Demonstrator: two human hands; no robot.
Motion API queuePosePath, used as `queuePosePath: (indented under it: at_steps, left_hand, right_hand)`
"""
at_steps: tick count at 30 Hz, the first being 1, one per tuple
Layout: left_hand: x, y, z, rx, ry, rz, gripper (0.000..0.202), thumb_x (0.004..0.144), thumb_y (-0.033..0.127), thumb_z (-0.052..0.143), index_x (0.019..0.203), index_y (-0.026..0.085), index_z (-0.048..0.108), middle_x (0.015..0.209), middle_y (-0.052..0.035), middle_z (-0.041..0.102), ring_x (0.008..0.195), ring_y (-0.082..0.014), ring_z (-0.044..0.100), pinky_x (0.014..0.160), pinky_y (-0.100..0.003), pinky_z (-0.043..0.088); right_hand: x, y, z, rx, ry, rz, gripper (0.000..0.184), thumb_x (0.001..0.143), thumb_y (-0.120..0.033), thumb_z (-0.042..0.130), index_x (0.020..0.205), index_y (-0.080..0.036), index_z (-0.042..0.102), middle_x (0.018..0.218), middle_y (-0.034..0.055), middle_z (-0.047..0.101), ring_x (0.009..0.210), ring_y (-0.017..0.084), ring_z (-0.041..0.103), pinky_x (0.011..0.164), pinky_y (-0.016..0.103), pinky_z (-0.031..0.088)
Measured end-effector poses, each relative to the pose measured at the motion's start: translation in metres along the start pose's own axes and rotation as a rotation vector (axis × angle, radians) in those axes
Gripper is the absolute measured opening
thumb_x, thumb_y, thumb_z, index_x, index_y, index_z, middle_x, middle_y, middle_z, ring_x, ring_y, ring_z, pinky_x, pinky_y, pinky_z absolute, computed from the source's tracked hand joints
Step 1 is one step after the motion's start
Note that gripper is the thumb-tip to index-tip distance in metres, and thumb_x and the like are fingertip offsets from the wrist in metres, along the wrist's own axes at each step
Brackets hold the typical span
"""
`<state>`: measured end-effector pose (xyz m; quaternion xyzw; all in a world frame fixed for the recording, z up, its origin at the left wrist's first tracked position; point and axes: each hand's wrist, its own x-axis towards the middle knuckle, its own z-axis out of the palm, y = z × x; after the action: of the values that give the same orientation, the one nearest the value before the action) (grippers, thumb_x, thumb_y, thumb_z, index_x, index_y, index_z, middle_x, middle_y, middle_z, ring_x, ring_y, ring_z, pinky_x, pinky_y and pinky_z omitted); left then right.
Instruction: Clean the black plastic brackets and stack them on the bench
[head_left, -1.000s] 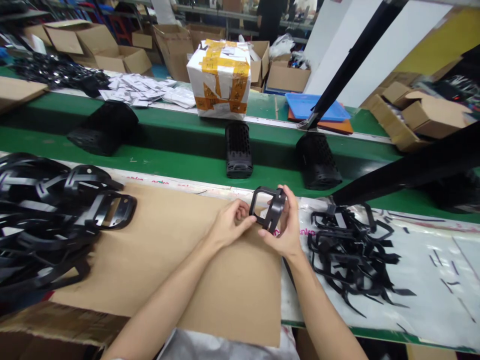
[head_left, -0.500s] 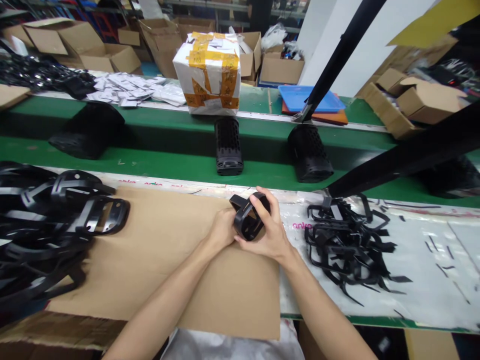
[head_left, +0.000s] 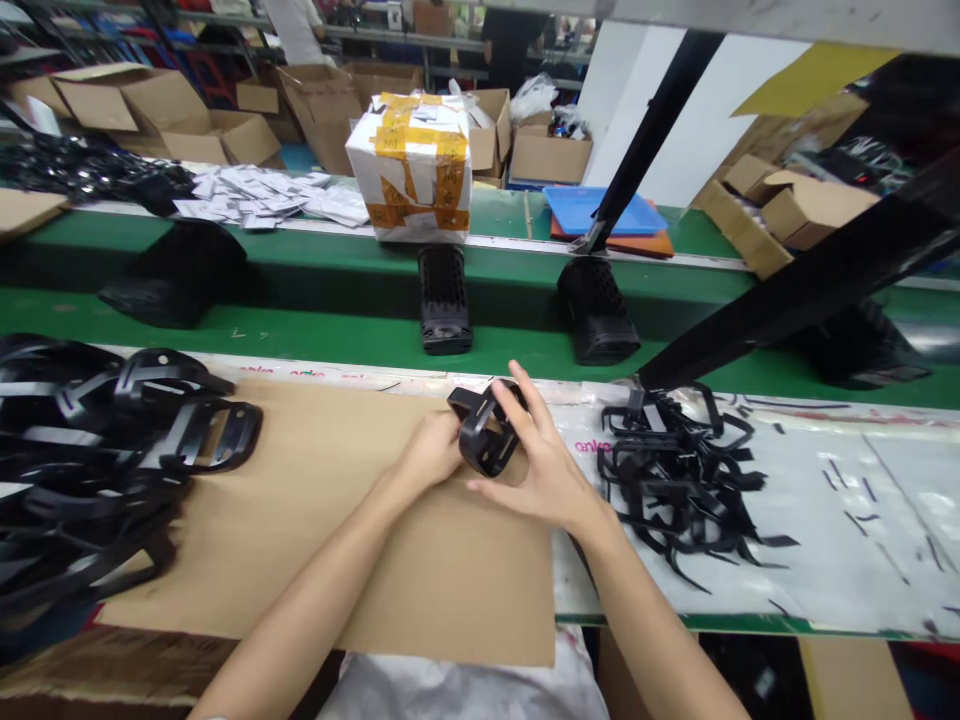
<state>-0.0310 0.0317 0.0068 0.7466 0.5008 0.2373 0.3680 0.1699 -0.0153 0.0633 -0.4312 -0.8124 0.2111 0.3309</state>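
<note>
A black plastic frame (head_left: 487, 428), ring-shaped with an arm sticking out to the left, is held tilted above the brown cardboard sheet (head_left: 450, 590). My left hand (head_left: 435, 448) is closed on its left side, the fingertips partly hidden. Around its right side, my right hand (head_left: 544, 465) is open with fingers stretched and thumb apart. One finger overlaps the frame's upper edge; whether it touches I cannot tell. To the left lies a heap of similar black frames (head_left: 90, 460). On the right is a pile of black plastic strips and loops (head_left: 675, 480).
Beyond the bench runs a green conveyor (head_left: 337, 335) carrying several black perforated housings (head_left: 444, 305). A taped white box (head_left: 412, 170), white paper slips (head_left: 255, 195) and a blue tray (head_left: 604, 210) stand behind it. A black slanted post (head_left: 652, 130) rises at the right.
My right hand has loosened from the frame, its thumb and fingers now spread away from it. The frame and my left hand sit slightly further left in view. The camera has also shifted.
</note>
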Motion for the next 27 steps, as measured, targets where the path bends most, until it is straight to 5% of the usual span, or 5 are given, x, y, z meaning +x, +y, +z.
queuePosePath:
  at_steps: [6,10,16,21,27]
  left_hand:
    - [-0.002,-0.022,-0.015,0.398,0.116,-0.062,0.028,0.095,0.032,0.053,0.074,0.019,0.066,0.072,-0.0080,0.071,0.073,-0.0246,0.069,0.069,-0.031,0.047]
    - [-0.007,-0.037,-0.005,0.513,0.212,0.044,0.016,0.088,0.026,0.059,0.075,0.020,0.066,0.082,-0.0085,0.070,0.084,-0.0249,0.067,0.079,-0.033,0.049]
    - [-0.010,-0.036,-0.001,0.637,0.205,0.088,0.029,0.093,0.030,0.055,0.065,0.021,0.059,0.077,-0.0092,0.066,0.080,-0.0258,0.063,0.076,-0.037,0.046]
    - [-0.009,-0.035,0.000,0.642,0.208,0.049,0.031,0.098,0.033,0.051,0.074,0.019,0.065,0.077,-0.0112,0.069,0.081,-0.0279,0.064,0.076,-0.039,0.046]
    - [-0.009,-0.037,0.003,0.645,0.192,0.033,0.020,0.092,0.030,0.059,0.079,0.017,0.068,0.084,-0.0130,0.072,0.087,-0.0303,0.066,0.082,-0.040,0.048]
  right_hand:
    - [-0.074,-0.002,0.000,-0.064,0.086,0.427,0.058,0.098,-0.032,0.062,0.153,-0.032,0.045,0.148,0.0099,0.055,0.139,0.029,0.054,0.116,0.050,0.047]
    - [-0.117,0.013,0.029,-0.211,0.091,0.580,0.054,0.096,-0.031,0.060,0.150,-0.027,0.052,0.132,0.0130,0.060,0.126,0.034,0.059,0.106,0.056,0.053]
    - [-0.121,0.021,0.023,-0.021,0.169,0.635,0.040,0.102,-0.032,0.050,0.136,-0.020,0.066,0.122,0.0130,0.068,0.110,0.029,0.069,0.098,0.046,0.058]
    - [-0.133,-0.006,0.009,0.490,0.113,0.850,0.050,0.106,-0.047,0.048,0.148,-0.021,0.058,0.083,0.0026,0.064,0.043,0.012,0.050,0.039,0.026,0.044]
    - [-0.129,-0.029,0.033,0.492,0.011,0.727,0.046,0.106,-0.043,0.049,0.147,-0.027,0.062,0.111,0.0104,0.070,0.060,0.015,0.064,0.050,0.026,0.055]
